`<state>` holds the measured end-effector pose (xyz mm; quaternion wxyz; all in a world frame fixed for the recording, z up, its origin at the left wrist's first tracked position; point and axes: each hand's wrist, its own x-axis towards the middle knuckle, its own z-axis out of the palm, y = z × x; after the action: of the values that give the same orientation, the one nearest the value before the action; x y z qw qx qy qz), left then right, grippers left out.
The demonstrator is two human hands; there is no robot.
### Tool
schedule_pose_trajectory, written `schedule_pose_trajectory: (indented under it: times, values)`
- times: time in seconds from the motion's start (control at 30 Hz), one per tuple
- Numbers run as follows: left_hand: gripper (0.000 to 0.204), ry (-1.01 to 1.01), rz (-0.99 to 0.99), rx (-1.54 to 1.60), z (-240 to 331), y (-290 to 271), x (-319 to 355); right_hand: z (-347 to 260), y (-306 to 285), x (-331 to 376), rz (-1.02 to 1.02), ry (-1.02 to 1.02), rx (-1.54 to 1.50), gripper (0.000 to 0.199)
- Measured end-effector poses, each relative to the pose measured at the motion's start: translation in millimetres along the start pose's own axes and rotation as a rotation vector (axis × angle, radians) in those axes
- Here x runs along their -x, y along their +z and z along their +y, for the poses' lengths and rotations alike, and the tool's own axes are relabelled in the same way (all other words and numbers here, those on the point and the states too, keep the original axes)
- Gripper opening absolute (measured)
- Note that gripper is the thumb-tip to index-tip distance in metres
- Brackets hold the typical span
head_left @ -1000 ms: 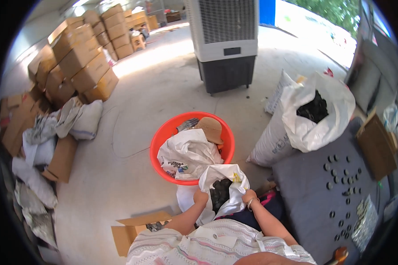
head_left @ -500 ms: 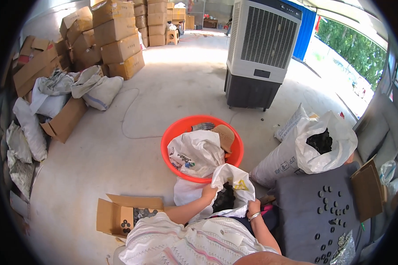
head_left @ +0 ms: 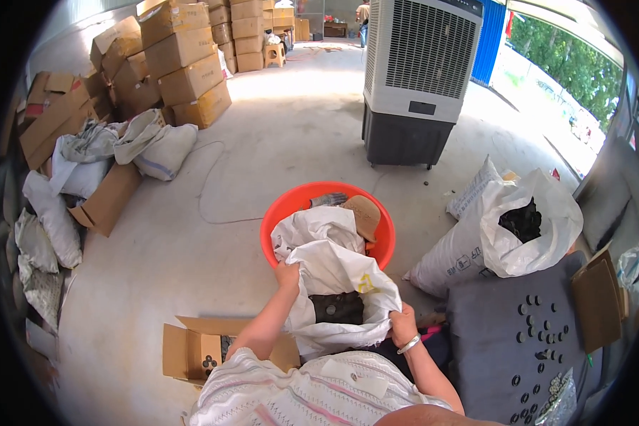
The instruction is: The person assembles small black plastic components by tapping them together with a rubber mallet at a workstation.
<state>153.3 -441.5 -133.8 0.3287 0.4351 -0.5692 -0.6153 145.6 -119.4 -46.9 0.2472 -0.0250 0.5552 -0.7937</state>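
Between my hands a white woven sack point(head_left: 326, 259) gapes wide, its rim stretched apart. Small black parts point(head_left: 338, 308) show in its mouth; their exact kind I cannot make out. My left hand point(head_left: 287, 275) grips the rim on the left, and my right hand point(head_left: 403, 325), with a bracelet at the wrist, grips it on the right. Just beyond stands a red basin point(head_left: 384, 238) holding another white sack point(head_left: 314, 225), a tan cap-like piece point(head_left: 363, 216) and a grey glove point(head_left: 328, 199). Beside my left forearm sits an open cardboard box point(head_left: 182, 351) with small dark round parts, partly hidden by the arm.
At right, a tall white sack point(head_left: 447, 259) of black pieces stands by a grey padded surface point(head_left: 476, 334) with scattered black rings point(head_left: 524, 309). Ahead is a wheeled air cooler point(head_left: 412, 78). Stacked cartons point(head_left: 184, 64) and filled sacks point(head_left: 165, 149) line the left.
My hands have pulled the sack's mouth wider, the left moving left and outward. More black contents show. A person has come into view at the far back.
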Motion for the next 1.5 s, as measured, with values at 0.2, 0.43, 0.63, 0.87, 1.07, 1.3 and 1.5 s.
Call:
schedule_pose_trajectory:
  times: [0.2, 0.43, 0.63, 0.87, 1.07, 1.3, 1.5]
  values:
    - [0.029, 0.027, -0.203, -0.101, 24, 17, 8, 5, -43, 5, 0.176, 0.055, -0.082, 0.035]
    - [0.036, 0.234, -0.178, -0.317, 43, 19, 0, 10, -27, 31, -0.003, 0.115, -0.049, 0.025]
    - [0.073, 1.011, -0.404, -0.909, 94, 76, 65, -22, -50, 41, 0.153, -0.119, 0.481, 0.033]
    - [0.058, 1.34, -0.899, -0.441, 113, 179, 206, -80, -89, 129, 0.646, -0.534, 0.689, 0.026]
    - [0.046, 1.348, -1.566, 0.011, 127, 252, 352, -106, -137, 194, 1.085, -0.509, 0.952, 0.023]
    - [0.042, 1.368, -1.619, -0.277, 106, 353, 433, -168, -217, 173, 1.339, -0.265, 1.217, 0.027]
    - [0.036, 1.6, -1.569, -0.442, 96, 378, 455, -189, -283, 139, 1.258, -0.012, 1.412, 0.031]
